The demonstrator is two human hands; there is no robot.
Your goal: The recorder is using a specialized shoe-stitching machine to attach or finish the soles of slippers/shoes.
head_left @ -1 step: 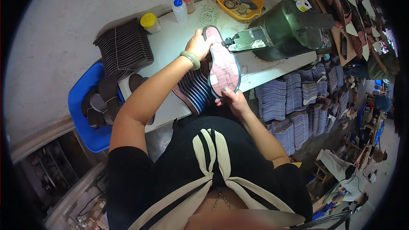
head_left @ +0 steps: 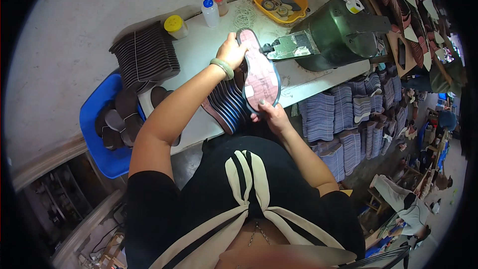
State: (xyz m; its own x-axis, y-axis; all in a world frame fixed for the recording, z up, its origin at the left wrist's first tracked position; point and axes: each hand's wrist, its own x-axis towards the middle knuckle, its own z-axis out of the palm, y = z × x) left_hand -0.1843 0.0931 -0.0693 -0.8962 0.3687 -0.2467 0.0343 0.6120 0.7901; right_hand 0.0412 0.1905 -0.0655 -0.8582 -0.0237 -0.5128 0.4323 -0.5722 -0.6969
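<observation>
Both my hands hold a shoe sole with a pinkish, grained face and a dark rim, tilted over the bench edge. My left hand is closed on its narrow far end, a pale green bangle on that wrist. At the broad near end, my right hand grips with the thumb on the face and the fingers underneath. Just left of and below the held sole lies a row of dark soles packed side by side. Close to the sole's right side is the head of a dark green machine.
A white bench carries a tied bundle of brown soles, a yellow-lidded jar, a blue-capped bottle, a red-tipped bottle and a yellow basket. A blue tub stands left. Stacked grey soles are right.
The held sole has shifted very slightly up and to the left with my hands. Both hands keep their grip.
</observation>
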